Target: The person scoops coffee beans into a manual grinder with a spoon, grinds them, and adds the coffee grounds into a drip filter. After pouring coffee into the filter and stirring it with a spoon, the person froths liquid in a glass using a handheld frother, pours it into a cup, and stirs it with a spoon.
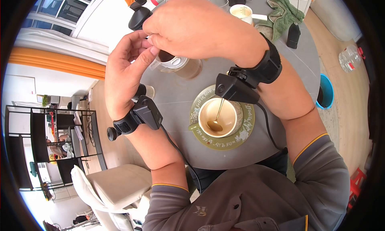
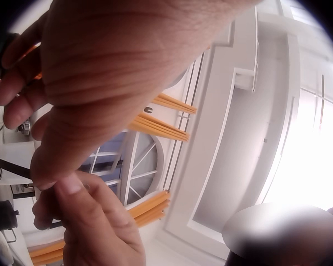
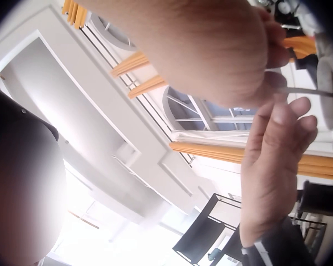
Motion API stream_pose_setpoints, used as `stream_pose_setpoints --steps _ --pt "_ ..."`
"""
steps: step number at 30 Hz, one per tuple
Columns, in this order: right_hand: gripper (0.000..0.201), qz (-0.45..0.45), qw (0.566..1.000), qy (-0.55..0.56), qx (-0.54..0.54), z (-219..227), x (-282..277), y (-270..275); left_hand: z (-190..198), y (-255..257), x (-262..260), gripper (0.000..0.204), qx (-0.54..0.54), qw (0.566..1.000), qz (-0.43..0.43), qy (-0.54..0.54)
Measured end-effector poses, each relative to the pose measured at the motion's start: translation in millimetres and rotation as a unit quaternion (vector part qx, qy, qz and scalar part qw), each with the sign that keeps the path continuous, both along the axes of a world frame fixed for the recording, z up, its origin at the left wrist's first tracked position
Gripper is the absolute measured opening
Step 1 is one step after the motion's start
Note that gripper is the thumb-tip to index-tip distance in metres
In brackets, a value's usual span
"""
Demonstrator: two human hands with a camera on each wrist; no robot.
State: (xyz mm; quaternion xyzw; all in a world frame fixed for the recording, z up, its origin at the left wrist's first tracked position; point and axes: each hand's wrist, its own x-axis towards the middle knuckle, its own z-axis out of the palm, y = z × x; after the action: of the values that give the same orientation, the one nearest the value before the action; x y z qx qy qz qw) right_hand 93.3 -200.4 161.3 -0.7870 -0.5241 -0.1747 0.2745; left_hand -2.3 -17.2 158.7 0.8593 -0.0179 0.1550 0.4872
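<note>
My two hands are raised together over an open metal pot (image 1: 176, 65) with dark contents on the round grey table (image 1: 180, 145). My left hand (image 1: 148, 43) and right hand (image 1: 155, 35) meet at the fingertips and pinch a small thin pale item (image 3: 302, 91) between them. It is mostly hidden, so I cannot name it. The wrist views show only the left hand (image 2: 116, 55) and the right hand (image 3: 211, 50) close up against windows. Nearer me, a cream cup (image 1: 224, 125) with a spoon (image 1: 218, 112) in it stands on a green saucer (image 1: 240, 137).
At the table's far side are a white mug (image 1: 242, 11), a green cloth (image 1: 282, 12) and a small dark bottle (image 1: 293, 35). A small glass (image 1: 149, 90) stands near the left edge. On the floor: a blue bucket (image 1: 327, 90), a plastic bottle (image 1: 349, 58), a cream chair (image 1: 120, 187).
</note>
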Motion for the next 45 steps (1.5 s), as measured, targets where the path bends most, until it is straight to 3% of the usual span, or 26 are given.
stream_pose_setpoints --steps 45 --pt "0.015 0.008 1.0 0.004 -0.021 -0.1 0.5 1.6 0.6 -0.2 -0.7 0.041 0.007 1.0 -0.004 -0.001"
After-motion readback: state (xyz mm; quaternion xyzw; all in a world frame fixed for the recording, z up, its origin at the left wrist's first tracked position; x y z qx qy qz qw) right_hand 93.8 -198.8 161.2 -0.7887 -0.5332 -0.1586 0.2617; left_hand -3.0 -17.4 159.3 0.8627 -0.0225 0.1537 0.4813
